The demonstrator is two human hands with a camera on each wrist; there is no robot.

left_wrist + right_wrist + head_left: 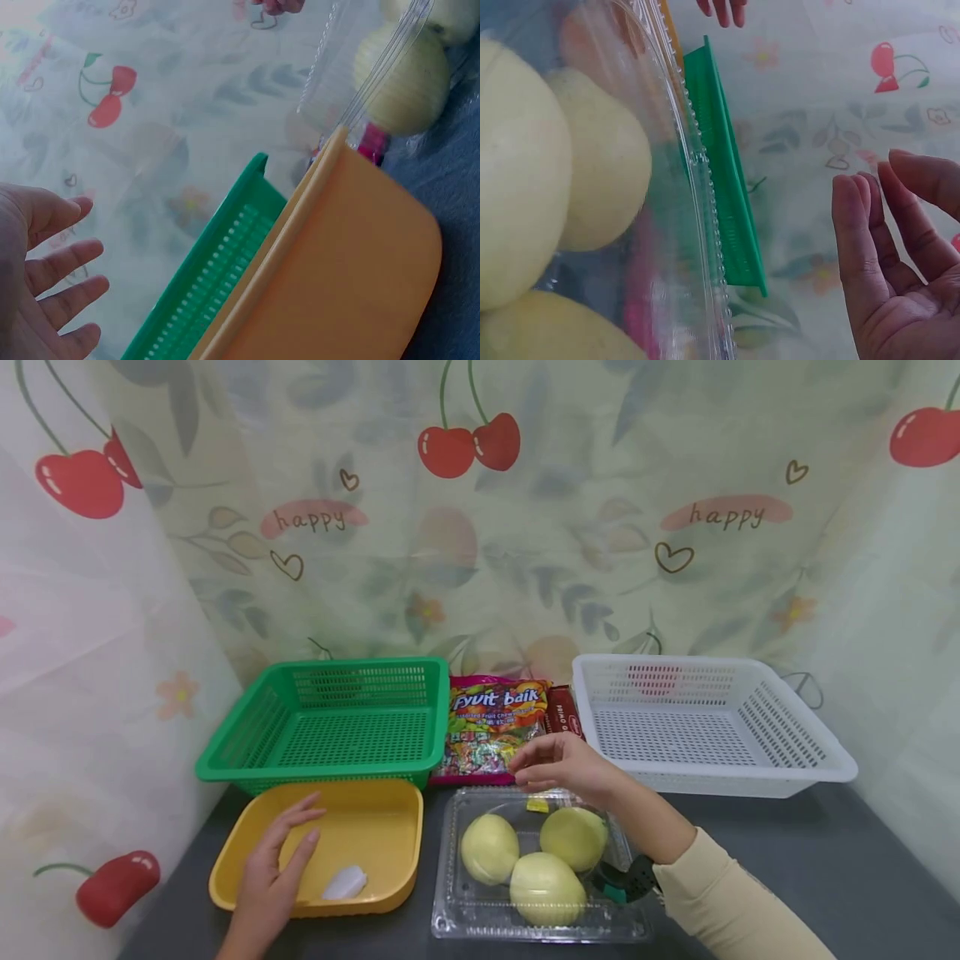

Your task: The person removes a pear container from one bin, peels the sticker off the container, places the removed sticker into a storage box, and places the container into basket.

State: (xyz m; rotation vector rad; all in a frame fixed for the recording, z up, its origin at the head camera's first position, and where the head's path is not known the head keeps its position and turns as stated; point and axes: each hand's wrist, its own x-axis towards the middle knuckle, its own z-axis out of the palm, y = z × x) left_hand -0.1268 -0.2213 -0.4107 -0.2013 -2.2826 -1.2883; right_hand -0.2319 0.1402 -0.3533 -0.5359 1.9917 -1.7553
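My left hand (273,868) hovers over the yellow tray (408,827), thumb and fingers spread and holding nothing. In that tray lies a small white object (345,882) whose kind I cannot tell. Raised above the back edge of a clear plastic box (450,922) is my right hand (566,766); in the right wrist view its fingers (853,240) are gently bent with nothing between them. Three pale yellow-green round fruits (490,849) sit in the box. Just below the right hand shows a small yellow piece (537,804), too small to name.
A green basket (360,768) stands behind the tray, and a white basket (750,782) is at the back right. Between them lie a colourful bag of fruit chews (487,727) and a dark red packet (561,712). A printed curtain (480,585) hangs behind the dark tabletop (810,868).
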